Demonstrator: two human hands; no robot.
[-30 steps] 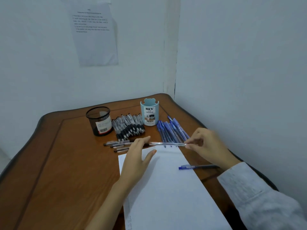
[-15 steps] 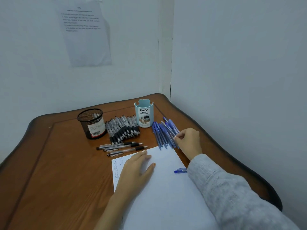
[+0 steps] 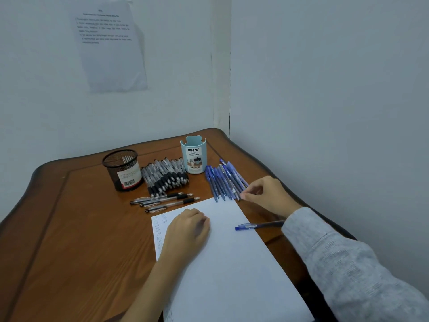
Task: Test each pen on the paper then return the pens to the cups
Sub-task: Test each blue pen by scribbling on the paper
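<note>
A white paper lies on the wooden table, with small marks down its left edge. My left hand rests on its upper part, fingers loosely curled, holding nothing. My right hand pinches the near end of a pen at the right side of the row of blue pens. One blue pen lies alone across the paper's right edge. A heap of black pens and three loose black pens lie beyond the paper. A black mesh cup and a light blue cup stand behind them.
The table sits in a corner, with walls close behind and to the right. Its curved right edge runs just past my right hand. A printed sheet is stuck on the back wall.
A second ago both hands held a pen above the paper's top edge. My right hand carried it to the blue row. My left hand dropped onto the paper and curled its fingers.
</note>
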